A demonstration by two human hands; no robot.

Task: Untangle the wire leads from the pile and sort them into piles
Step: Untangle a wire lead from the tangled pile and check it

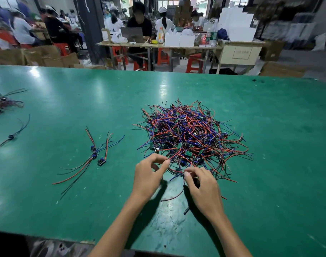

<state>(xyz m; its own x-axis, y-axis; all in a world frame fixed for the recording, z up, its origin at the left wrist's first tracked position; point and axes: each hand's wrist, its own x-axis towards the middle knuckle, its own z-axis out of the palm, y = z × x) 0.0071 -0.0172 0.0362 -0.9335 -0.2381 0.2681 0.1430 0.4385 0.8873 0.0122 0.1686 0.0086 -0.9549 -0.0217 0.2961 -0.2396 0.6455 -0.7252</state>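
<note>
Right now, through the head camera, I see the big tangled pile (192,134) of red, blue and black wire leads sitting mid-desk, and both hands working at its near edge. My left hand (149,175) has thumb and forefinger closed on a red lead (175,154) just where it leaves the pile's near-left fringe. My right hand (203,188), just right of it, has its fingers curled round another stretch of wire (177,196) that trails toward me from the pile; I cannot tell whether both hold the same lead. Left of the pile, well apart, lies a small sorted group (94,154) of leads with little blue modules. Farther left again rest a lone lead (12,136) and another heap (2,104) at the edge of the green desk (84,93). To do this well, I judge I should draw the lead out slowly along its own length, stop at any snag, and free the module before pulling, so the pile stays put.
</note>
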